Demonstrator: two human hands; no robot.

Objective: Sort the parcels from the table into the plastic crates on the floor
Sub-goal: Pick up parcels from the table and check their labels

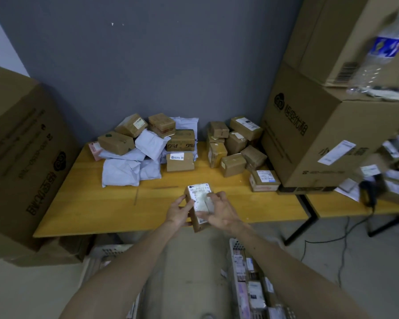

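Note:
I hold a small brown cardboard parcel (199, 203) with a white label on top, over the front edge of the yellow wooden table (83, 203). My left hand (179, 211) grips its left side and my right hand (219, 212) curls round its right side. Further back on the table lie a heap of brown boxes and pale mailer bags (145, 148) and a second cluster of brown boxes (235, 148). On the floor below, a pale plastic crate (251, 284) at the right holds several parcels. Another crate (108, 252) shows at the left, mostly hidden by my left arm.
Large cardboard cartons stand at the left (21, 157) and on the table's right end (320, 125), with a water bottle (382, 49) on top. A second table (346, 203) to the right carries more parcels. Black cables (341, 245) trail on the floor.

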